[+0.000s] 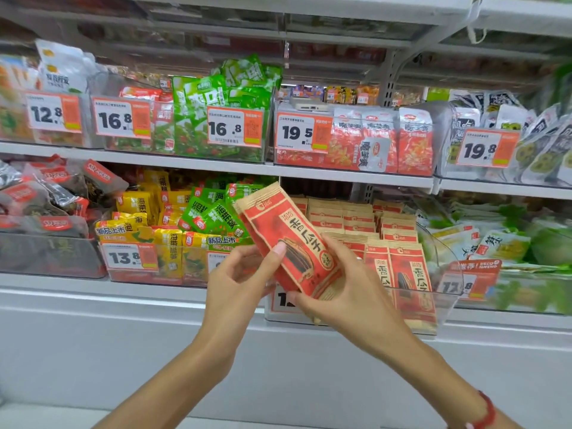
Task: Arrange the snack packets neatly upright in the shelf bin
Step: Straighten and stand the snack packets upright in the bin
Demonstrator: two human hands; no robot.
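While both hands hold one red-and-tan packet (291, 239) in front of the lower shelf, it sits tilted, top leaning left, still outside the bin (445, 292). The left hand (238, 280) pinches its lower left edge, thumb on the printed face and fingers curled behind; the right hand (349, 289) grips the bottom right corner, thumb across the front. Behind and to the right, rows of matching packets (399, 274) stand upright in the clear bin, filling most of it; the front row leans slightly and one packet's lower end shows below the bin's front wall. My reading is that the held packet is being squared up before it goes in at the front left, where the hands hide what room there is. The main risk is the tight rows: pushing in at this tilt could catch the tops of the standing packets and knock the front row forward or fold it over. A thin, crinkly packet may also buckle if pressed from the bottom alone, and then slump rather than stand. The clear front wall is low, so a packet let go too soon could tip out over it. Neighbouring yellow and green packets (185, 224) lie close on the left, in a separate bin.
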